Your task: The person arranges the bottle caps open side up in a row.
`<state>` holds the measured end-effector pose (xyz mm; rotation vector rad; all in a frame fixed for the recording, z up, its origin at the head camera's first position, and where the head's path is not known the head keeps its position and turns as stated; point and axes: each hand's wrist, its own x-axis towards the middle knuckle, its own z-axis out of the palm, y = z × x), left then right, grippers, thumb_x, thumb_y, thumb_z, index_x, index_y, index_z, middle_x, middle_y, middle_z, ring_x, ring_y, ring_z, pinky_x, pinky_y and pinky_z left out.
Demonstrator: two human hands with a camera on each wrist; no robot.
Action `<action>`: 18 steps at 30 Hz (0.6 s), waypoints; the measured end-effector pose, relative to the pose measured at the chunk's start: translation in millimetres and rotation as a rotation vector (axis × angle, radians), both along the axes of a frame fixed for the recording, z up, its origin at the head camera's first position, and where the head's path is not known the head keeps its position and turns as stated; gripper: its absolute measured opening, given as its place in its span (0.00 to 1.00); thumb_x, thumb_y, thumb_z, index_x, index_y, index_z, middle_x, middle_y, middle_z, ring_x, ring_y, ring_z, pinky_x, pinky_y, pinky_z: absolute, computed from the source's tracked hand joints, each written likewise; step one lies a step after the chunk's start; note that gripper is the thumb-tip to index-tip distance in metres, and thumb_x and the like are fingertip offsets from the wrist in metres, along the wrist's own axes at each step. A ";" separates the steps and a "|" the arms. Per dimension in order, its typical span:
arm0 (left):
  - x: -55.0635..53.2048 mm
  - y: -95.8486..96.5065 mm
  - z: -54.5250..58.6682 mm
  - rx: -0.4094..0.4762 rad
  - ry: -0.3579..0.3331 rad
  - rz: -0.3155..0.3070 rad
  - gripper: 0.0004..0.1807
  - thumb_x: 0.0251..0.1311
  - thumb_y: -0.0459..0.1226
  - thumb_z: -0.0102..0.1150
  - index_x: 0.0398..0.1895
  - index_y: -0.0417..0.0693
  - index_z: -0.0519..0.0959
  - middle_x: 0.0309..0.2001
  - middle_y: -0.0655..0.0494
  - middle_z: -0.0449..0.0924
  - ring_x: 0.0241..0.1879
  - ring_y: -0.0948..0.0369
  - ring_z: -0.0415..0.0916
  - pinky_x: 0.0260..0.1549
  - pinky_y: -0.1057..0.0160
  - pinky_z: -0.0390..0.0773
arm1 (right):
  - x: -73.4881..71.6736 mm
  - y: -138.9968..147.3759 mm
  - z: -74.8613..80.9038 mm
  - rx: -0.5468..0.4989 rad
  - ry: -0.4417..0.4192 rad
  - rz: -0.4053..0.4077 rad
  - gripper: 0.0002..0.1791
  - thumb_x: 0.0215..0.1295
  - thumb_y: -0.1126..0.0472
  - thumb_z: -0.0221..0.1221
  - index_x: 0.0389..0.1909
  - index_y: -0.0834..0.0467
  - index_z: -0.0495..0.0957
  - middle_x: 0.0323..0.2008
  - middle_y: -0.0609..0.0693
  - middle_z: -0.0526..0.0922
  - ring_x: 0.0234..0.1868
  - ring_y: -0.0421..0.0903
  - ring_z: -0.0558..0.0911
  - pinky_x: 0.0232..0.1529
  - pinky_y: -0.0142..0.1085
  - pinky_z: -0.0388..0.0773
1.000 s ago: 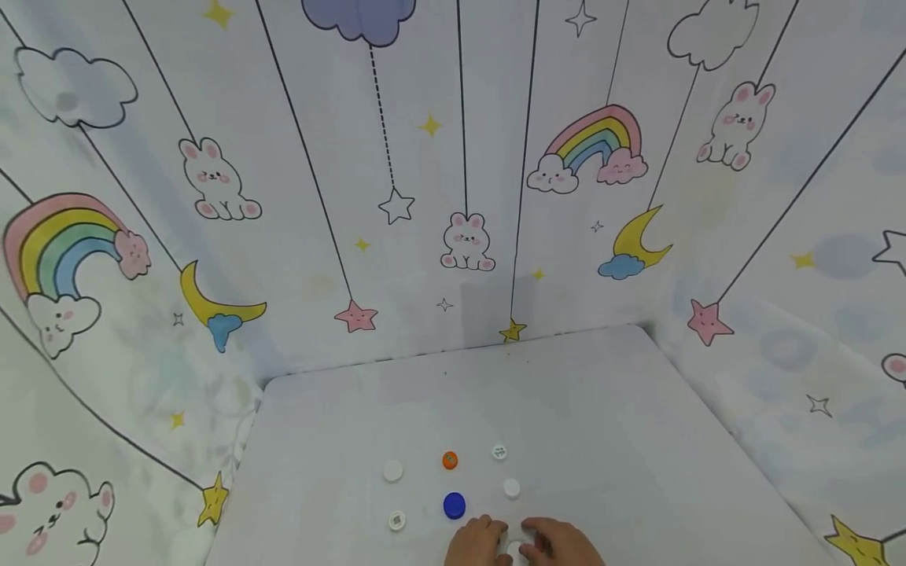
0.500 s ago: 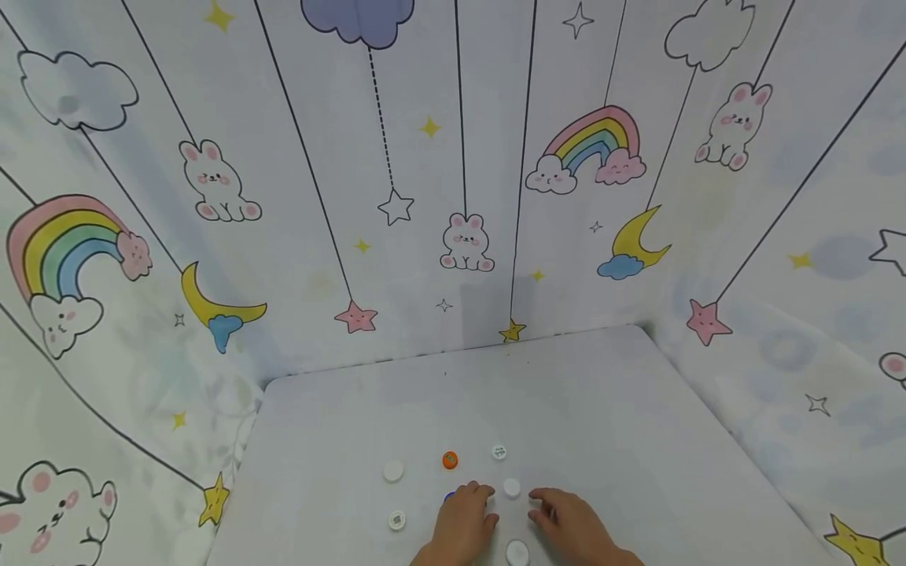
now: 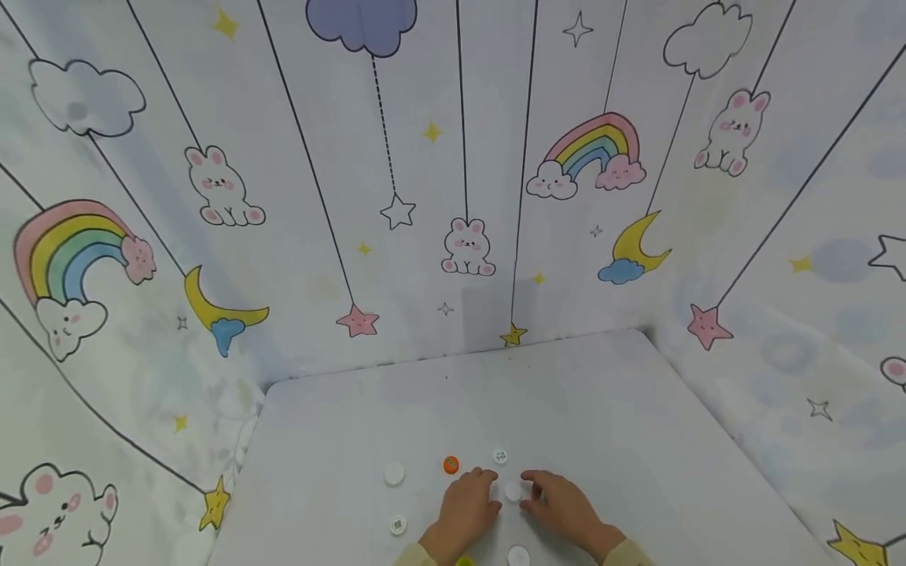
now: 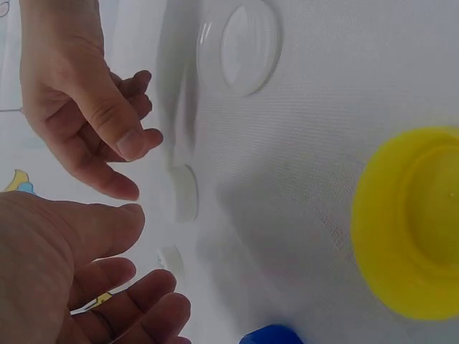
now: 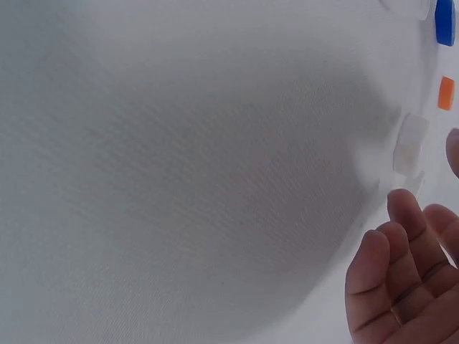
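A small white cap [image 3: 513, 493] lies on the table between my two hands. On its left is my left hand [image 3: 463, 507], fingers extended and slightly bent, holding nothing. My right hand [image 3: 566, 507] faces it from the other side, thumb and fingers apart, likewise holding nothing. The left wrist view shows both hands just above the table, near this white cap [image 4: 185, 193]. A white cap with a dark print [image 3: 501, 457] lies beyond the fingertips. My left hand hides the blue cap in the head view, but the left wrist view catches its edge [image 4: 272, 335].
Nearer me lie a clear-rimmed white cap [image 3: 518, 556] and a yellow cap [image 3: 464, 561]. An orange cap [image 3: 451, 465] sits beyond my left hand. Farther left are a plain white cap [image 3: 394, 474] and a marked white one [image 3: 398, 525]. Patterned cloth walls [image 3: 467, 157] surround the table [image 3: 340, 440].
Both hands have left the near clear-rimmed cap and moved forward to either side of the small white cap. The yellow cap has come into view under the left forearm.
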<state>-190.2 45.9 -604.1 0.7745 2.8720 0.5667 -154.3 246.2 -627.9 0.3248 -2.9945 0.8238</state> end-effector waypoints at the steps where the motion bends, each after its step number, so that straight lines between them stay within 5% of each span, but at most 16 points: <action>1: -1.5 2.1 -2.0 -0.010 0.001 -0.001 0.21 0.47 0.46 0.66 0.46 0.51 0.77 0.39 0.58 0.78 0.38 0.61 0.75 0.36 0.58 0.75 | -1.3 -1.1 -1.2 0.013 -0.015 -0.011 0.25 0.54 0.46 0.61 0.50 0.54 0.74 0.27 0.34 0.72 0.25 0.31 0.67 0.27 0.30 0.69; 8: -9.2 17.6 -16.5 -0.059 -0.027 -0.007 0.21 0.46 0.46 0.65 0.44 0.52 0.76 0.32 0.59 0.74 0.30 0.63 0.71 0.28 0.62 0.72 | -2.8 -9.2 -5.7 0.035 -0.039 -0.025 0.30 0.48 0.46 0.65 0.51 0.57 0.72 0.28 0.38 0.71 0.26 0.34 0.65 0.26 0.32 0.67; 14: -9.1 21.9 -16.0 -0.091 -0.133 0.005 0.18 0.48 0.45 0.64 0.43 0.53 0.76 0.31 0.59 0.73 0.29 0.64 0.70 0.31 0.61 0.74 | -0.8 -11.6 -10.0 -0.010 -0.105 -0.072 0.28 0.49 0.48 0.65 0.50 0.54 0.73 0.27 0.36 0.69 0.25 0.34 0.66 0.25 0.31 0.66; 18: -8.5 21.1 -15.1 -0.093 -0.105 -0.020 0.17 0.48 0.44 0.64 0.41 0.52 0.77 0.31 0.58 0.73 0.29 0.64 0.71 0.30 0.63 0.74 | -2.2 -13.8 -8.2 -0.016 -0.139 -0.089 0.26 0.48 0.50 0.65 0.50 0.53 0.73 0.26 0.36 0.69 0.25 0.35 0.66 0.25 0.32 0.67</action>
